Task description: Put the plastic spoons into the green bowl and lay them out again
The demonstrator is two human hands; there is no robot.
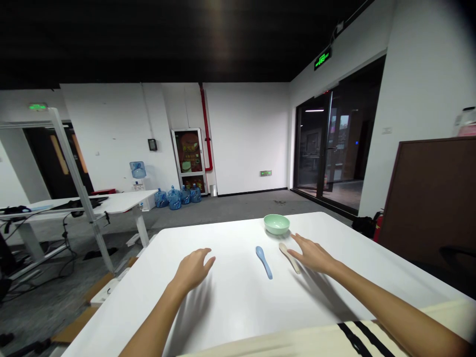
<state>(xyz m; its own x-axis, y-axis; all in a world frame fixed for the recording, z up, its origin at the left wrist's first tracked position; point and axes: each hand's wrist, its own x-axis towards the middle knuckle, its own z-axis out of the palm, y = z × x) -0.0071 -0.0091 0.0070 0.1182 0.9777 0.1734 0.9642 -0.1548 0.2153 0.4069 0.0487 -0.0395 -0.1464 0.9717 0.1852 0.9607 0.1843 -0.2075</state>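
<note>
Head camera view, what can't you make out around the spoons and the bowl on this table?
- Inside of the green bowl: its near rim hides the bottom.
- Whether the right hand touches the beige spoon: the hand hides its fingers' undersides.
- Palm of the left hand: hidden by the back of the hand.
- Any labels on the blue water jugs: too small at the far wall.

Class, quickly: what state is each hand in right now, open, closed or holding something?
Left hand: open, holding nothing.
Right hand: open, holding nothing.
</note>
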